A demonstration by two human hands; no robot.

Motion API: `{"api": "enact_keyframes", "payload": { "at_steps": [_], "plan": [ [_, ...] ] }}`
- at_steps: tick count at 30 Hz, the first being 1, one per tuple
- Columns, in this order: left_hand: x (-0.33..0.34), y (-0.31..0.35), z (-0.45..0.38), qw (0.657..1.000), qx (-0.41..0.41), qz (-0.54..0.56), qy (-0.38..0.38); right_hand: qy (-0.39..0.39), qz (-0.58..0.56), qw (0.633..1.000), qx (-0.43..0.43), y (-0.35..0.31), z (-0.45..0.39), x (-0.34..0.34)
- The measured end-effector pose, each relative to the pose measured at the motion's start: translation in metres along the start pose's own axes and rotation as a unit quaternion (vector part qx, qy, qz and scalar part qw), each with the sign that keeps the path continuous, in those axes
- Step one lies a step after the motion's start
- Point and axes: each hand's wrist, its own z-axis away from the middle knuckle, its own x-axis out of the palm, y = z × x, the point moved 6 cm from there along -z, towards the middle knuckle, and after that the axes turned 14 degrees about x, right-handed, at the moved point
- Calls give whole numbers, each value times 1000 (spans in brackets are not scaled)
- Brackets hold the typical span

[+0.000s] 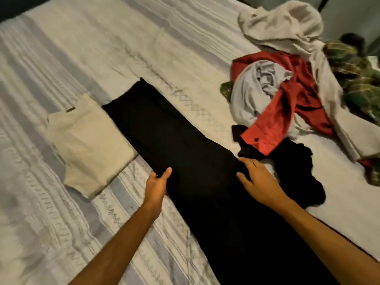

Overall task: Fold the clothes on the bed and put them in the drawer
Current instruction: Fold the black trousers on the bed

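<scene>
Red shirt (287,112) beside black trousers (174,140)

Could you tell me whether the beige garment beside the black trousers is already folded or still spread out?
Folded: the beige garment lies as a compact, straight-edged rectangle on the bedspread.

Black garment (185,161) cut off below

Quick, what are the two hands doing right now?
Left hand: grips the left edge of the black trousers, thumb on top.
Right hand: open, fingers resting flat on the trousers' right edge.
</scene>
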Motion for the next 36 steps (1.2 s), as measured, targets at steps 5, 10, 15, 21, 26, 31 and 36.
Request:
{"api": "enact_keyframes", "payload": {
  "at_steps": [5,10,15,21,26,31,36],
  "plan": [
    [-40,29,-69,987,49,-131,76,-45,-60,995,59,-87,-86,13],
    [-53,65,-107,965,96,-207,125,-123,-214,968,42,-175,-144,15],
    [-55,78,-123,982,55,-131,128,-140,-222,962,76,-231,-190,27],
    [-92,113,-184,986,78,-135,52,-121,-160,980,10,-306,-247,29],
    [-110,130,-253,998,36,-47,32,-125,-183,972,79,-348,-285,36],
    [-124,98,-278,997,-10,-30,64,-28,-194,976,99,-348,-303,45],
    [-120,90,-288,995,-7,54,78,14,-210,973,100,-347,-316,32]
  ]
}}
